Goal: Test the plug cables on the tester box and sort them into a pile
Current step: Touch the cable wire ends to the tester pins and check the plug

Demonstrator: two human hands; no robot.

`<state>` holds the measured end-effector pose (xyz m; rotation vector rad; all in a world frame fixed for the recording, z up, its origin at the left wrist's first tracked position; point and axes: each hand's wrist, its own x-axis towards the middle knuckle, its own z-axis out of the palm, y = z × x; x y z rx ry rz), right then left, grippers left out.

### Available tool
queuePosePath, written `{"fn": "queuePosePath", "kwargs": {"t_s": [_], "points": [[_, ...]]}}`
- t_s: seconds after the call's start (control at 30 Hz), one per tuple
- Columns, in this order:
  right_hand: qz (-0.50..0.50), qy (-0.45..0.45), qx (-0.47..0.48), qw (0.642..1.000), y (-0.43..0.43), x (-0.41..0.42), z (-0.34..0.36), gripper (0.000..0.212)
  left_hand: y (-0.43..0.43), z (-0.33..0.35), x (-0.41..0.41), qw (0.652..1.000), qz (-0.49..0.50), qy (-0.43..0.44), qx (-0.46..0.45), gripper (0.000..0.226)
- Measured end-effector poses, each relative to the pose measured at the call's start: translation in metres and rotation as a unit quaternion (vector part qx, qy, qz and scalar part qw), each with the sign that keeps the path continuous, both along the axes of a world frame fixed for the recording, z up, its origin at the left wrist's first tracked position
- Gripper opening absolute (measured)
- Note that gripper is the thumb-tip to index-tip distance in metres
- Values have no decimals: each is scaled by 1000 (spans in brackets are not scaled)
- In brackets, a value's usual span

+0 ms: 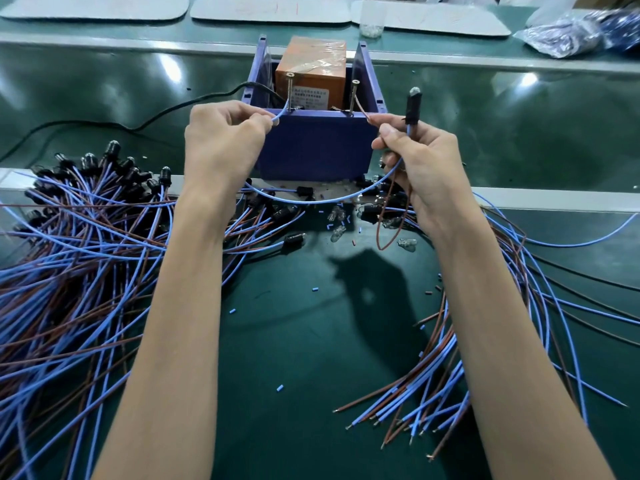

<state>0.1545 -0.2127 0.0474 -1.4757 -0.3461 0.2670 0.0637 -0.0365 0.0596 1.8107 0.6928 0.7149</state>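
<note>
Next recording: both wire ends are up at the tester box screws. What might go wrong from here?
Bare fingers: the left hand pinches the blue wire right by the left screw, the right hand the brown wire by the right screw; skin might touch live metal.
False reading: either wire tip may slip off its screw, so a good cable could seem dead.
Also, loose bulbs on the table between the forearms could get knocked or crushed.

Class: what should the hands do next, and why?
Probably press both ends firmly on: left hand pinches the blue wire at the left screw, right hand the brown wire at the right screw, yet the bulb shows no clear glow.
</note>
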Motion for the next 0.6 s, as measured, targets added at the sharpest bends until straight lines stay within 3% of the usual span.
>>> {"fn": "queuePosePath", "kwargs": {"t_s": [0.6], "points": [[4,4,13,1000,-1,3,-2,25,1,-1,0,1000,-10,5,0,19]]}}
